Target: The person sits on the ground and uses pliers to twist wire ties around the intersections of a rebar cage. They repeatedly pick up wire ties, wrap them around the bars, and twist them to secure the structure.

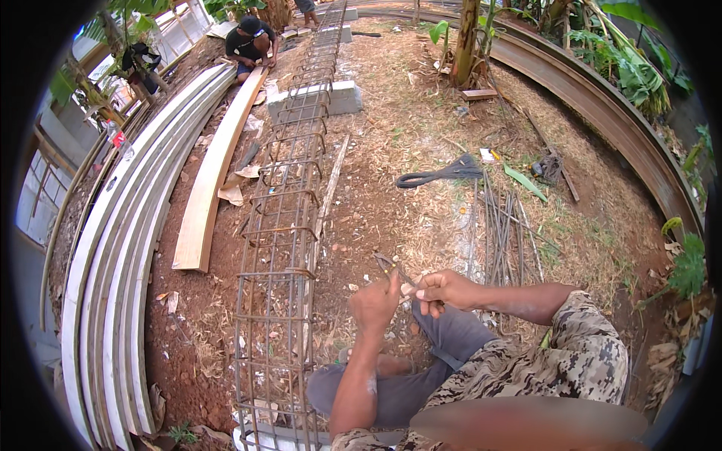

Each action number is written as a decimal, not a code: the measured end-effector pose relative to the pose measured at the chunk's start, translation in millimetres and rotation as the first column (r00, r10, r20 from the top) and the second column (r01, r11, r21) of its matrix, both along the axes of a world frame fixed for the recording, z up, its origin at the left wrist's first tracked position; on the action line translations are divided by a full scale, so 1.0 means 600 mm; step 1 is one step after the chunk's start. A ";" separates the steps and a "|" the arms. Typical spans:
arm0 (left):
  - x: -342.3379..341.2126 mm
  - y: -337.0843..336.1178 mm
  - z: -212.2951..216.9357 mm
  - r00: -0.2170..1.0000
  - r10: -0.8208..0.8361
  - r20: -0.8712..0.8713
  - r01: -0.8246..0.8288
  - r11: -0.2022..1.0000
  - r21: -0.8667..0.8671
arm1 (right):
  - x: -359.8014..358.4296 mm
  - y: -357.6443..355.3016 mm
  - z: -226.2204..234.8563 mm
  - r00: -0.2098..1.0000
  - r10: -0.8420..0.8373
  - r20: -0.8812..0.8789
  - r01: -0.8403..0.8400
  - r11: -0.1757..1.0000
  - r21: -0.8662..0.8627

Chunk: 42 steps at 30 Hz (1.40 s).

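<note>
dirt yard (pixel 362 224) w/ straw bits, rebar cage (pixel 278 229) ran up it l of centre.
l hand (pixel 374 307) was closed on a dark tool (pixel 386 263), tip poking past the thumb; r hand (pixel 448 292) curled just beside, fingers pinched, cldn't tell on what. wire bundle (pixel 453 171) lay ahead, loose rods (pixel 502 234) nr it.

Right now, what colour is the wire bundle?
Dark grey; the wire bundle shows in the head view.

No text readable; red bottle label (pixel 118 139) too small to read
</note>
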State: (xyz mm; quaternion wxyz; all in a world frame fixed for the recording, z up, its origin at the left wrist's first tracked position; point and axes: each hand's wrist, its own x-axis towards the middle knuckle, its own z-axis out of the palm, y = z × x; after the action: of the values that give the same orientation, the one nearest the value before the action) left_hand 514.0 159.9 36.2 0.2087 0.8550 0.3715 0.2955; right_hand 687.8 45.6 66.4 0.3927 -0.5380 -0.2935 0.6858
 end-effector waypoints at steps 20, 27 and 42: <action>0.003 -0.002 -0.062 0.947 -0.179 -0.266 0.099 0.952 -0.288 | -0.033 -0.028 -0.013 0.096 0.167 0.981 -0.750 0.661 -0.039; -0.003 -0.029 -0.029 0.966 -0.150 0.211 0.224 0.894 -0.387 | 0.019 0.018 0.089 0.731 0.417 0.540 -0.592 0.782 0.198; -0.002 -0.008 0.009 0.969 -0.086 0.230 0.112 0.989 -0.101 | -0.016 -0.002 0.056 0.582 0.034 0.812 -0.401 0.881 0.250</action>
State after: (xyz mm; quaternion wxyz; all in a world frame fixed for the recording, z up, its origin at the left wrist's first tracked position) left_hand 512.7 155.0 41.8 0.3120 0.8204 0.3185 0.3579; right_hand 678.0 44.5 99.7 0.2366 -0.6475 -0.6371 0.3448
